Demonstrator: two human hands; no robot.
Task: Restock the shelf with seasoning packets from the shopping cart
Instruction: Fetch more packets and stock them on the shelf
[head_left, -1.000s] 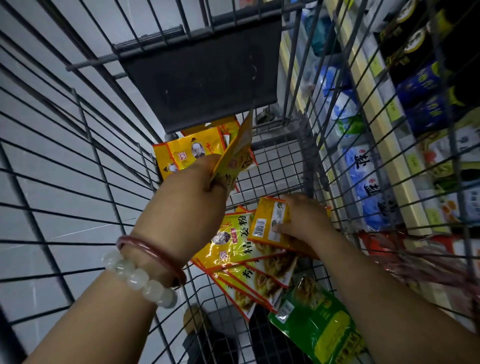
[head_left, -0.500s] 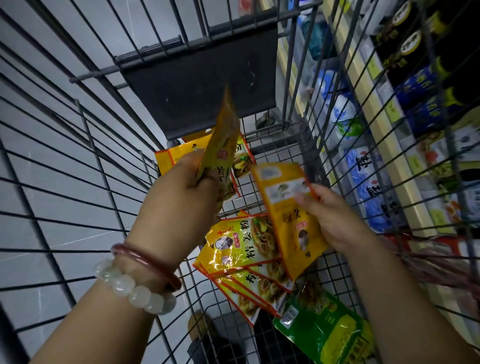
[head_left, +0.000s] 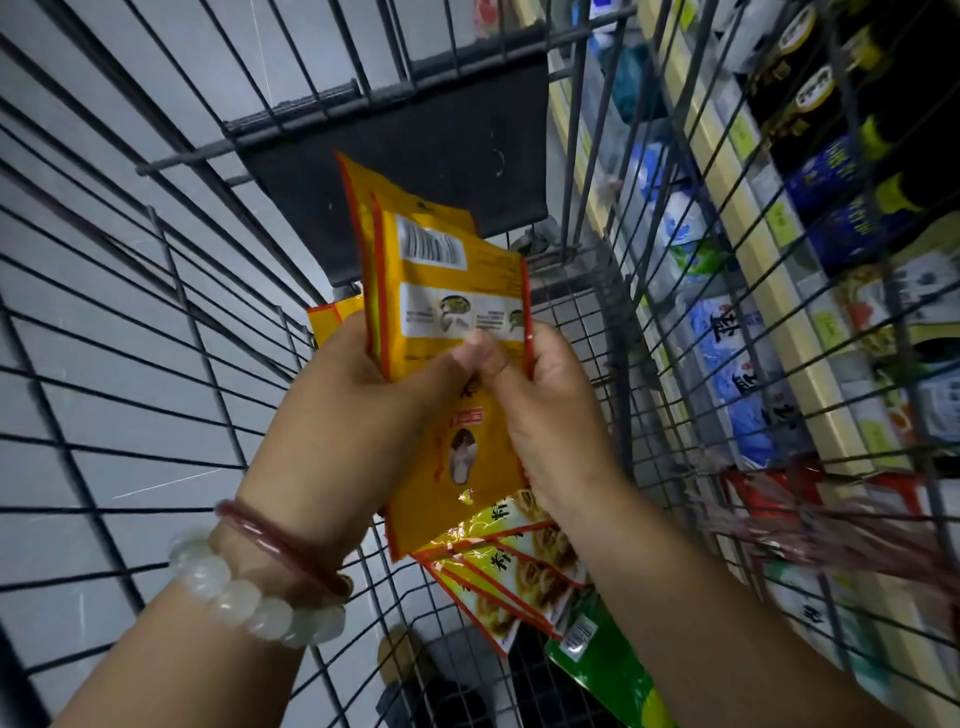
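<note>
Both hands hold a small stack of yellow seasoning packets upright over the wire shopping cart. My left hand, with a white bead bracelet and a red bangle on the wrist, grips the stack from the left, thumb on the front. My right hand pinches its right edge. The front packet shows a barcode and its printed back. More yellow packets lie fanned on the cart floor below, with a green packet beside them.
A dark plastic flap hangs at the cart's far end. Through the right cart wall stands a store shelf with blue-and-white bags, dark bottles and yellow price strips. Another yellow packet lies behind my left hand. Grey floor tiles show at left.
My right hand lifted its packet from the cart floor and brought it against the packet in my left hand; both hands rose and now hold the packets together as one stack.
</note>
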